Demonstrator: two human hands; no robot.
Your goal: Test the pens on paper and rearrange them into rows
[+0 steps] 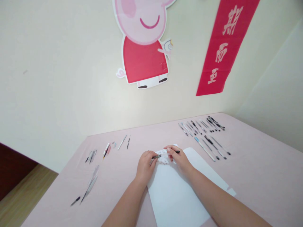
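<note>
Just above the top of a white paper sheet (176, 192), a pen (156, 156) with a dark, partly clear body spans the gap between my hands. My left hand (145, 165) pinches its left end. The fingers of my right hand (179, 159) close around a piece with a black tip (177, 152) on the other side. I cannot tell whether this is one whole pen or two separate pen parts. Under my fingers lies a small paper with dark printed marks (163, 160).
Several pens (194, 127) line up at the back right, with more pens (211, 148) in front of them. On the left are scattered pen parts (91, 156), a white pen (122, 142) and a black cap (75, 201). A wall borders the pink table (123, 176).
</note>
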